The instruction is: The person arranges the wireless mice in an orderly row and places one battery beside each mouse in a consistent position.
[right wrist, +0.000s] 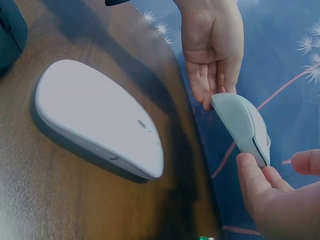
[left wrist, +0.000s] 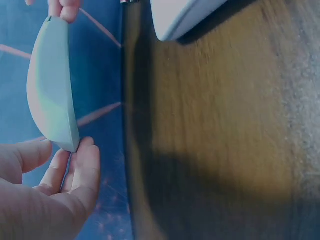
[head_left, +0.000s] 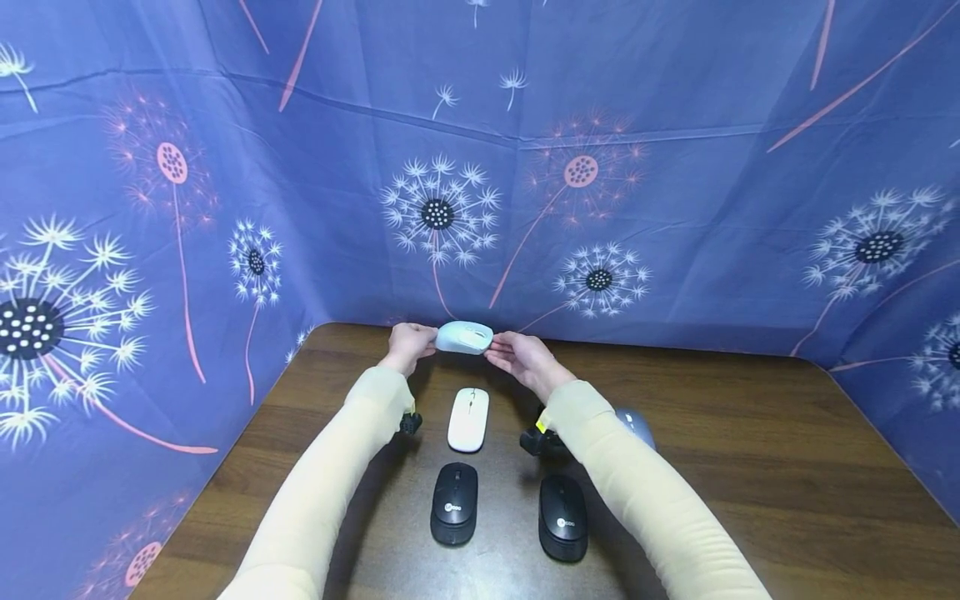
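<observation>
A pale blue-white computer mouse (head_left: 463, 337) is held up off the table near its back edge, between both hands. My left hand (head_left: 410, 345) pinches its left end, thumb on one side and fingers on the other, as the left wrist view (left wrist: 55, 195) shows. My right hand (head_left: 528, 360) touches the mouse's right end with fairly straight fingers; in the right wrist view its thumb (right wrist: 306, 162) stands apart from the mouse. Nearer on the table lies a white mouse (head_left: 468, 420), between the forearms.
Two black mice (head_left: 454, 503) (head_left: 563, 518) lie nearer the front of the brown wooden table (head_left: 750, 433). A grey mouse (head_left: 636, 425) is partly hidden behind the right sleeve. Blue dandelion-patterned cloth (head_left: 480, 233) hangs behind the table's back edge. Each wrist carries a black device.
</observation>
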Demonstrator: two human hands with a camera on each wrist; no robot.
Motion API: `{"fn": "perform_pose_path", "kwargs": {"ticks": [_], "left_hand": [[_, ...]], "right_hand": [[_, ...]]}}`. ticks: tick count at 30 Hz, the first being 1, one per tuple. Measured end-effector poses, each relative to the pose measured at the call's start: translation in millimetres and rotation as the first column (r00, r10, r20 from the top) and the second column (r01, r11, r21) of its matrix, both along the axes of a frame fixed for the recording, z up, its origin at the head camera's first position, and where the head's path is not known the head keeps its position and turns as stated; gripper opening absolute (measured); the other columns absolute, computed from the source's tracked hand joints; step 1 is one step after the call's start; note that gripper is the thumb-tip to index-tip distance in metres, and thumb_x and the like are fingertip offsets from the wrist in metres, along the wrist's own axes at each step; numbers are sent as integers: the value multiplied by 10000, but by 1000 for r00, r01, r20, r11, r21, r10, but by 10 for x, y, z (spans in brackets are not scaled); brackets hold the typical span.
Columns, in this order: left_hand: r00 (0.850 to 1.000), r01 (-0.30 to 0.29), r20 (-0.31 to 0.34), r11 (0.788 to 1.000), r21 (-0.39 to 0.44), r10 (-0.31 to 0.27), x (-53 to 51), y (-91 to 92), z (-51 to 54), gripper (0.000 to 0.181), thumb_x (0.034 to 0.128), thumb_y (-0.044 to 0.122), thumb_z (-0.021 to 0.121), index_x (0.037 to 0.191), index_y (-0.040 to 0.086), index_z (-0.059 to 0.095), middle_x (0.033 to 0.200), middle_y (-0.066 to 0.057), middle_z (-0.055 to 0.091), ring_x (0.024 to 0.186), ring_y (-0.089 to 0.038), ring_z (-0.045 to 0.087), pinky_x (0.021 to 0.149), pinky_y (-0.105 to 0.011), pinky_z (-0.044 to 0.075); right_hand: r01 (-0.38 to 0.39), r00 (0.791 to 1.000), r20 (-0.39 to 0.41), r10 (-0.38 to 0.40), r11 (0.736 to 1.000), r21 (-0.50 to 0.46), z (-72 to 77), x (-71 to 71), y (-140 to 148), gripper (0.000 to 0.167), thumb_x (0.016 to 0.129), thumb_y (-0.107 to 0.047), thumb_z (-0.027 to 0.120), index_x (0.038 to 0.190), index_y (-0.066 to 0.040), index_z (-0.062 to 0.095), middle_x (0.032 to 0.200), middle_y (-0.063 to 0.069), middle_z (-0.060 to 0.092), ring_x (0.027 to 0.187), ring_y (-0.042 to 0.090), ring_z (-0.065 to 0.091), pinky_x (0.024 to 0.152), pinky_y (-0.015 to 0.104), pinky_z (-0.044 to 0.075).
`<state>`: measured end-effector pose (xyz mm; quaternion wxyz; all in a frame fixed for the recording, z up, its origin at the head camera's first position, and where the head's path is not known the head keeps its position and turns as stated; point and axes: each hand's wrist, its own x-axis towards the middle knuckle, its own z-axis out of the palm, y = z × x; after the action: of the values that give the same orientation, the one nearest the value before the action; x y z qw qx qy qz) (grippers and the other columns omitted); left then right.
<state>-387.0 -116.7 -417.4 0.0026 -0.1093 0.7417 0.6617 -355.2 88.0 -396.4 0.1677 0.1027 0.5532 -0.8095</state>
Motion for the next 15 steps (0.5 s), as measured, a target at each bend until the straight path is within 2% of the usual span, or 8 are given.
{"fn": "perform_pose_path", "kwargs": {"ticks": [5, 11, 15], "left_hand": [[999, 33, -27, 999, 15, -32, 54, 40, 108, 265, 916, 69, 574, 1097, -120, 610, 1003, -225, 650, 726, -145, 620, 867, -394, 531], [995, 95, -32, 994, 46, -94, 138, 74, 266, 299, 937, 80, 556, 1168, -107, 583, 1149, -276, 608, 886, -236, 644, 911, -394, 509], [991, 132, -26, 990, 44, -131, 204, 109, 382, 312, 941, 91, 562, 1191, -94, 575, 1177, -277, 598, 971, -278, 643, 922, -389, 504]], "right_hand": [[-1, 1000, -4, 1, 1000, 9, 131, 47, 60, 389, 988, -53, 370, 1329, 129, 411, 998, 148, 560, 879, 201, 618, 1025, 357, 418], [-11, 1000, 2, 11, 1000, 2, 278, 127, 162, 408, 1006, -82, 344, 1368, 104, 382, 1163, 189, 527, 1053, 245, 574, 1021, 328, 420], [-27, 1000, -7, 27, 1000, 5, 371, 191, 245, 418, 1013, -95, 331, 1388, 87, 364, 1221, 185, 491, 1088, 246, 552, 1028, 321, 410]]}}
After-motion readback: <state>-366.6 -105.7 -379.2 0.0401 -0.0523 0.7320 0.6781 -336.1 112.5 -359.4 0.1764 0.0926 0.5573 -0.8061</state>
